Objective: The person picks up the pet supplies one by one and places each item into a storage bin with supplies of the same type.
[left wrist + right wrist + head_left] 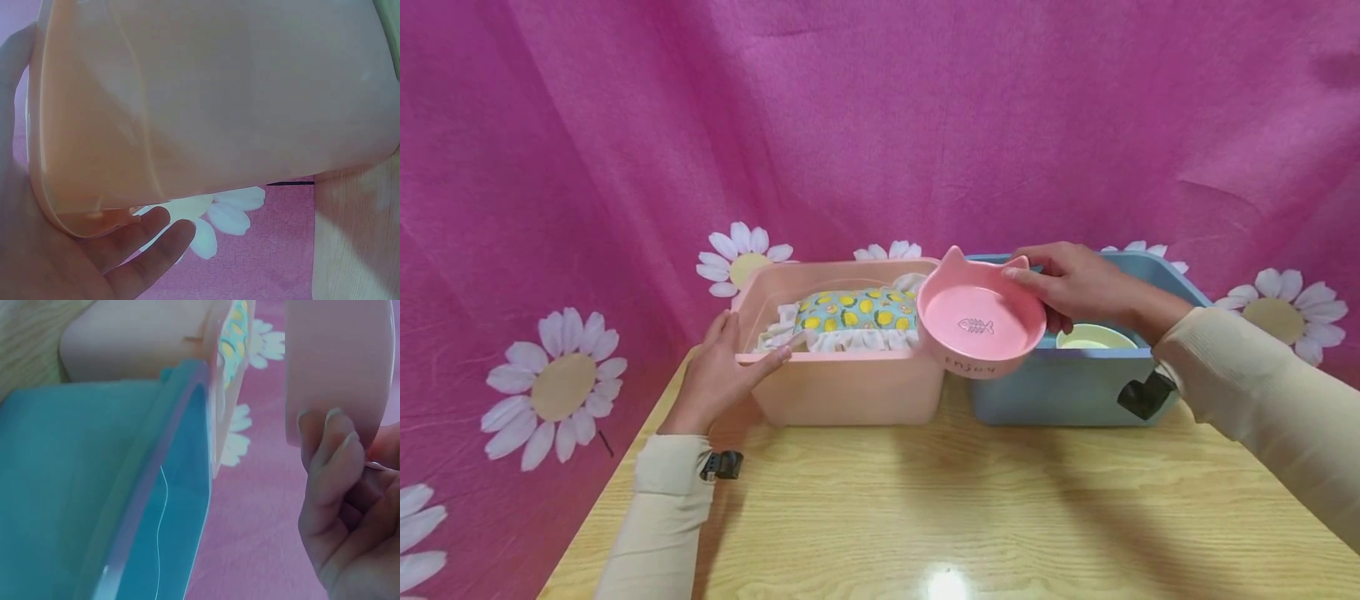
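Observation:
My right hand [1070, 282] grips a pink cat-eared bowl [981, 321] by its rim, thumb on the inside and fingers behind. The bowl is tilted toward me, showing a fish-bone drawing and lettering on its front. In the right wrist view, curled fingertips [334, 422] press the bowl's outer wall [337, 362]. It overlaps the neighbouring ends of a pink bin [850, 387] and a blue bin [1067, 387]. My left hand [718, 375] rests on the pink bin's near left corner, thumb along the front rim; in the left wrist view its fingers [150, 250] extend loosely past the wall.
A lemon-print cloth item [857, 312] with white ruffles lies inside the pink bin. Inside the blue bin is a pale yellow-green bowl [1096, 337]. Both bins stand on a wooden table [865, 500], before a magenta curtain [880, 125] with daisies.

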